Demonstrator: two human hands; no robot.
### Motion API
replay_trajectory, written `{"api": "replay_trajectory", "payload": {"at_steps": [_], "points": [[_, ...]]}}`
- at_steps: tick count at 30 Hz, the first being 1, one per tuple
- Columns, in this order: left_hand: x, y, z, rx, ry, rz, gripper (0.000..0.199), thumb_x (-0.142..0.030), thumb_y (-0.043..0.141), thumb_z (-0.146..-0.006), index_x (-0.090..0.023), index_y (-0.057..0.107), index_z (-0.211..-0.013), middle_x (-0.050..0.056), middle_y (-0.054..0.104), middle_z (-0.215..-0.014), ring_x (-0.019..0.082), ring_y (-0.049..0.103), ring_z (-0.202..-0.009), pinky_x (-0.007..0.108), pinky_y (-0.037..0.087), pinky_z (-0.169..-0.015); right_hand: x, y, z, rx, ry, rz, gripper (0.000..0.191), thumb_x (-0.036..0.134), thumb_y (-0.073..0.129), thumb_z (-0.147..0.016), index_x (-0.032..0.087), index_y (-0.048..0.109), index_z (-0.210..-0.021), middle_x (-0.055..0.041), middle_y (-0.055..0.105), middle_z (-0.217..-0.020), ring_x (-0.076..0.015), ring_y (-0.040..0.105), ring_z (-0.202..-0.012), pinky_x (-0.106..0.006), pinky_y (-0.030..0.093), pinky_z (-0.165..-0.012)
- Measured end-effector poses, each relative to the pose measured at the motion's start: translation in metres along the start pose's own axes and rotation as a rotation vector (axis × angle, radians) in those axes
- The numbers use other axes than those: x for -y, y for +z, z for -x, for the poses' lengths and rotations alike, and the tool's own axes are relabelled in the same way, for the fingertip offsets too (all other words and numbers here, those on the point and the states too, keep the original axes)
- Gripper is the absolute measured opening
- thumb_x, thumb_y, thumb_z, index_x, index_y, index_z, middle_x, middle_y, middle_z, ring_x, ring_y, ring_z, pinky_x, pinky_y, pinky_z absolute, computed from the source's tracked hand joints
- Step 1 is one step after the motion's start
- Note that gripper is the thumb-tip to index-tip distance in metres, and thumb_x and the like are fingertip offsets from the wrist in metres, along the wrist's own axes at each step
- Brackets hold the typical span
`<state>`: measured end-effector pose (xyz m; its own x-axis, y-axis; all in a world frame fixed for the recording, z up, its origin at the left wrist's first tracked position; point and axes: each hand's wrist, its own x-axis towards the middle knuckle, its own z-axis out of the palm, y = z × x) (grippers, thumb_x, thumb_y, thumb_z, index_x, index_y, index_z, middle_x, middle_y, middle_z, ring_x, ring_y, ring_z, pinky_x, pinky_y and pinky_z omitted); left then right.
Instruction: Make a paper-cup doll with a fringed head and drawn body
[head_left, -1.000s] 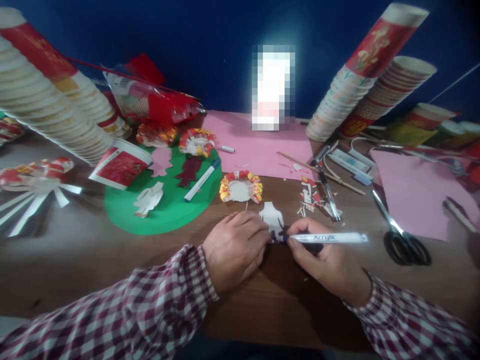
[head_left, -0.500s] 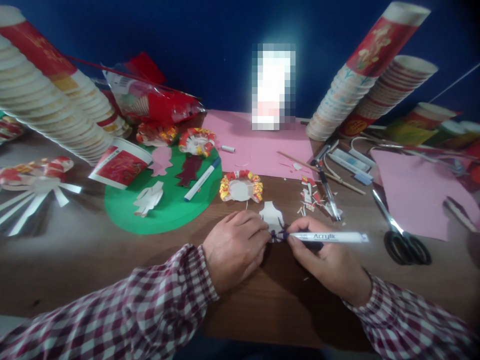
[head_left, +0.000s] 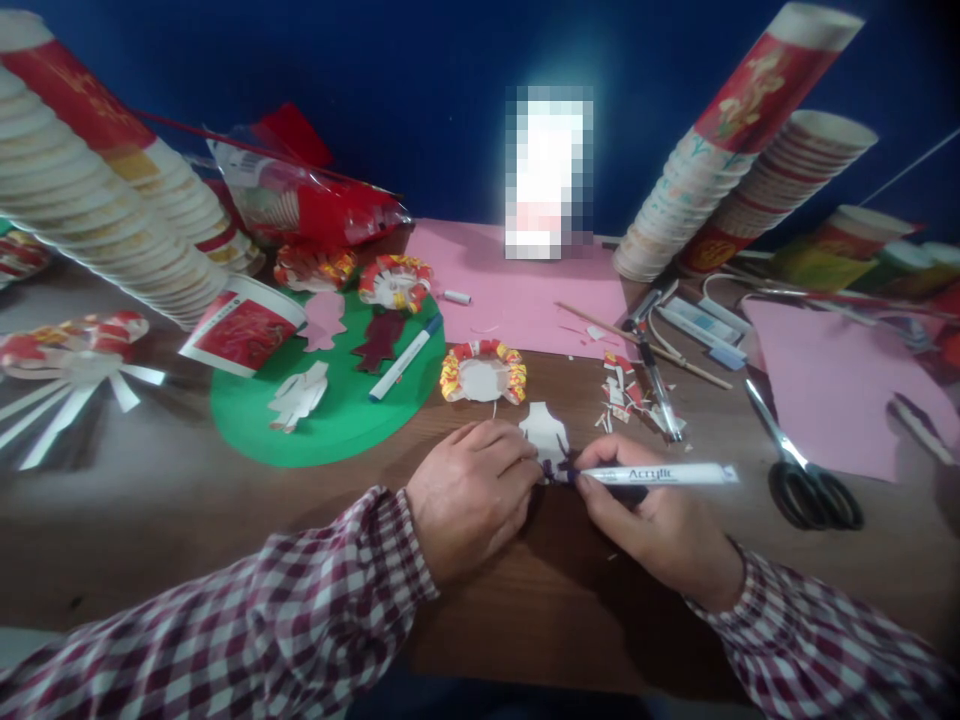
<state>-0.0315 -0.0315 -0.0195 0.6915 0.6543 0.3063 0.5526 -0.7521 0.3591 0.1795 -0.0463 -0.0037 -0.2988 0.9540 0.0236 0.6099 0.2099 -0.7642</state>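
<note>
In the head view a small white paper cutout [head_left: 541, 428] lies on the brown table, with dark marks on its lower part. My left hand [head_left: 474, 492] is closed, its fingertips pressing the cutout's lower left side and hiding part of it. From the right, my right hand [head_left: 652, 520] grips a white acrylic marker [head_left: 652, 475] that lies nearly level, its dark tip against the bottom of the cutout. Just behind stands a ring of crinkled red and yellow paper [head_left: 483, 376] around a pale disc.
Left, a green paper disc [head_left: 337, 440] bears fish-shaped cutouts and another marker [head_left: 405, 362]. Tall paper-cup stacks [head_left: 112, 200] lean at both sides. Black-handled scissors [head_left: 814, 492] lie at the right beside pink paper [head_left: 847, 400]. Scraps [head_left: 621, 390] and pens lie behind my right hand.
The marker's tip has shifted very slightly over the lower part of the cutout, where the dark marks look a little denser. My left hand stays in place.
</note>
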Motion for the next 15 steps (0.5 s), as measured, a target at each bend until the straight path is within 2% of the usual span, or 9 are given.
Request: {"api": "replay_trajectory", "payload": {"at_steps": [15], "points": [[0.0003, -0.0001, -0.0001, 0.006, 0.003, 0.003, 0.019, -0.019, 0.046, -0.089, -0.015, 0.059, -0.102, 0.006, 0.062, -0.11, 0.023, 0.051, -0.108, 0.041, 0.046, -0.092, -0.001, 0.0007, -0.0001, 0.003, 0.011, -0.01, 0.003, 0.022, 0.054, -0.084, 0.021, 0.055, -0.082, 0.0039, 0.055, -0.063, -0.0099, 0.049, -0.052, -0.021, 0.041, -0.048]]}}
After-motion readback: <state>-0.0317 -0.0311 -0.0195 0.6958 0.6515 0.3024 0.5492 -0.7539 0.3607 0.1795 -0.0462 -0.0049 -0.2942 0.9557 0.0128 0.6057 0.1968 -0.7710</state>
